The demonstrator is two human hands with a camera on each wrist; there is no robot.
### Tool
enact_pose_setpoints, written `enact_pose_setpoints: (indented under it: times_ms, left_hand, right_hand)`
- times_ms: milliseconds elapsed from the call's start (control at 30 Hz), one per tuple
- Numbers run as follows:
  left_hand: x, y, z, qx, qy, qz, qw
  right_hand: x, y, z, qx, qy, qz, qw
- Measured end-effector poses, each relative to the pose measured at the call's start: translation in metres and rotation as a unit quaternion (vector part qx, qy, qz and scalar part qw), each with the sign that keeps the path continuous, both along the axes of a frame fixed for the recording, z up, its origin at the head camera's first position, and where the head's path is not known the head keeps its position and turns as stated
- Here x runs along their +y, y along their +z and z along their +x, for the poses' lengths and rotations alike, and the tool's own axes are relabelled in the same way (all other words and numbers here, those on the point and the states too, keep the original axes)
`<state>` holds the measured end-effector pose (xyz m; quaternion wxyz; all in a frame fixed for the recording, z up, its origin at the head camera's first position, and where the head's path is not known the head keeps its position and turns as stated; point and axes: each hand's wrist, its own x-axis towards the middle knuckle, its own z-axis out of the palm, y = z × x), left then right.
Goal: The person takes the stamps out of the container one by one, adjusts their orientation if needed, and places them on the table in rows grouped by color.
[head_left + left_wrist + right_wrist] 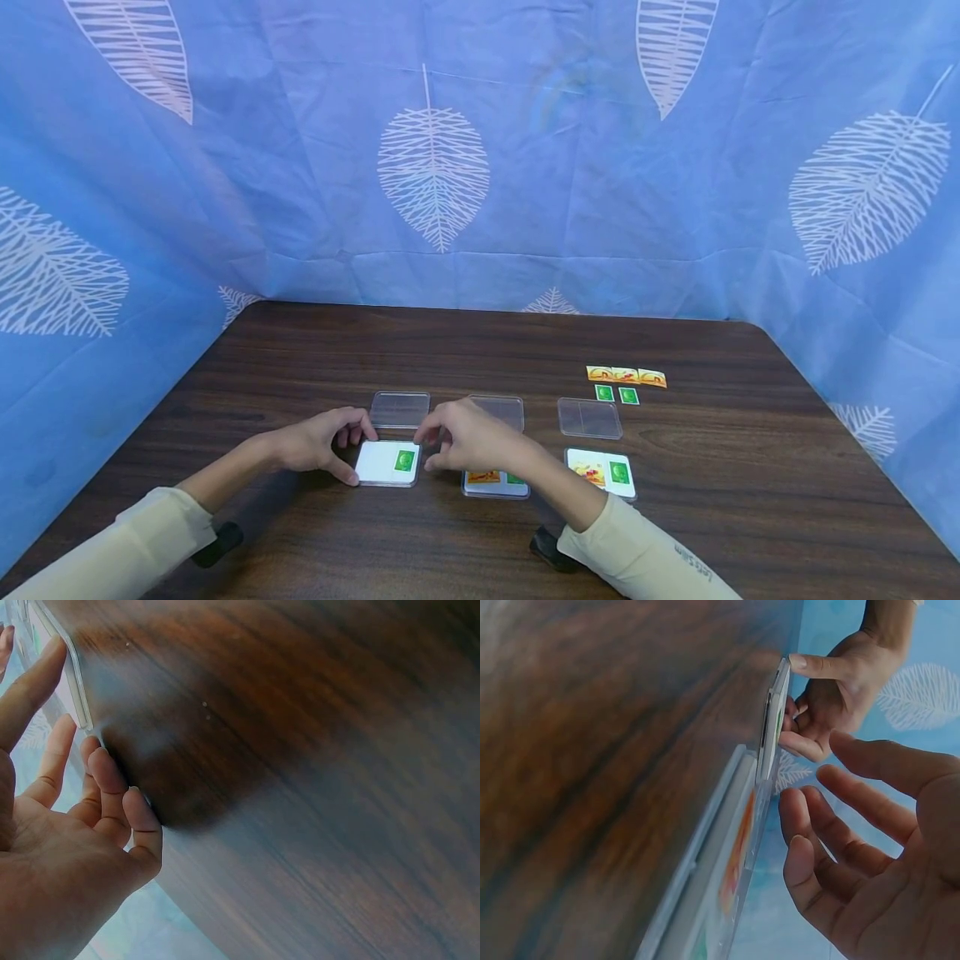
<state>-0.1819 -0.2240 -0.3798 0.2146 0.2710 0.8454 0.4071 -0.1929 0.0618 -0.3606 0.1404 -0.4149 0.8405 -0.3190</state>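
A shallow clear case (pixel 375 473) with a white insert lies in front of me at the left, a small green stamp (pixel 404 461) on its right half. My left hand (pixel 318 440) is at its left side, thumb at the near corner and index fingertip at the far edge, other fingers bent beside it. At its right edge hovers my right hand (pixel 471 435), with bent, spread fingers and nothing between them. Under the right forearm, partly hidden, is a middle case (pixel 497 492) with an orange and a green stamp.
A third case (pixel 622 493) on the right carries an orange and a green stamp. Behind the cases lie three clear lids (pixel 401 410). Farther back right are a strip of orange stamps (pixel 626 377) and two green stamps (pixel 628 396) on the dark wooden table (pixel 750 467).
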Motion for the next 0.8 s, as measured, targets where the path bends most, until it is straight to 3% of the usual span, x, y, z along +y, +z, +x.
enact_pose_setpoints:
  times_ms: [433, 800]
  left_hand:
    - [0.000, 0.001, 0.000, 0.003, -0.004, -0.003, 1.0000]
    - [0.000, 0.000, 0.000, 0.004, -0.002, -0.002, 1.0000]
  right_hand:
    - [-0.011, -0.004, 0.000, -0.008, 0.023, -0.010, 1.000]
    - [-0.019, -0.002, 0.004, 0.006, -0.001, 0.019, 1.000]
